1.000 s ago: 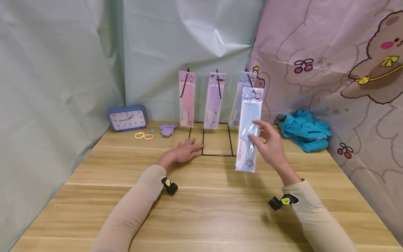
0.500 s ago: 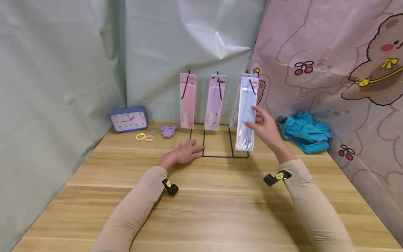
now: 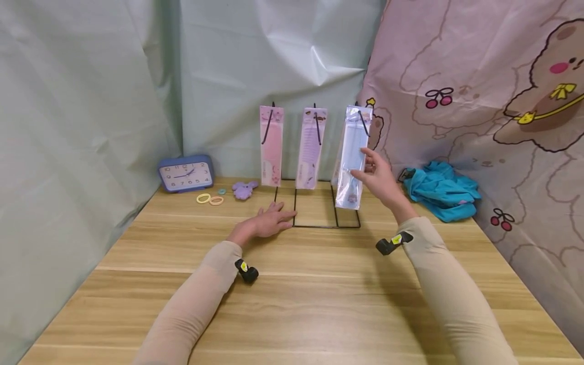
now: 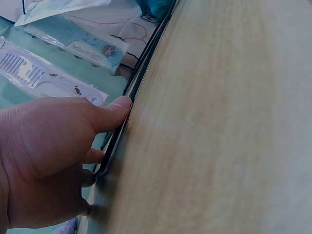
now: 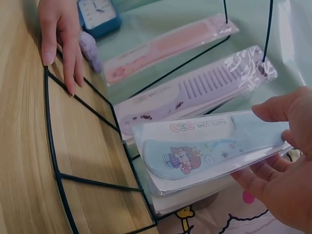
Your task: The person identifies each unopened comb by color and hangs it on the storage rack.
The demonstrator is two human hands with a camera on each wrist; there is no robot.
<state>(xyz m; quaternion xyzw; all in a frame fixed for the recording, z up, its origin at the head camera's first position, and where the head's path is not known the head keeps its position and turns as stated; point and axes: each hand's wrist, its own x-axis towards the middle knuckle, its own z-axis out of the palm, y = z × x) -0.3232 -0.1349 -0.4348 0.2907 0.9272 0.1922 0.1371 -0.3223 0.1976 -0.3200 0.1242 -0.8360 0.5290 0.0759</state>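
A black wire rack stands at the back of the wooden table. A pink comb pack and a purple comb pack hang from its hooks. My right hand pinches a blue comb pack by its edge, upright at the rack's right hook, with another pack just behind it. In the right wrist view the blue comb pack lies between thumb and fingers of my right hand. My left hand rests flat on the table, and the left hand has its thumb against the rack's base wire.
A blue clock, hair rings and a purple clip lie at the back left. A teal cloth sits at the back right. Sheets hang close behind the rack.
My right hand has carried the blue comb pack up and away from me, from above the table's middle to the rack's right hook. The left hand has stayed in place.
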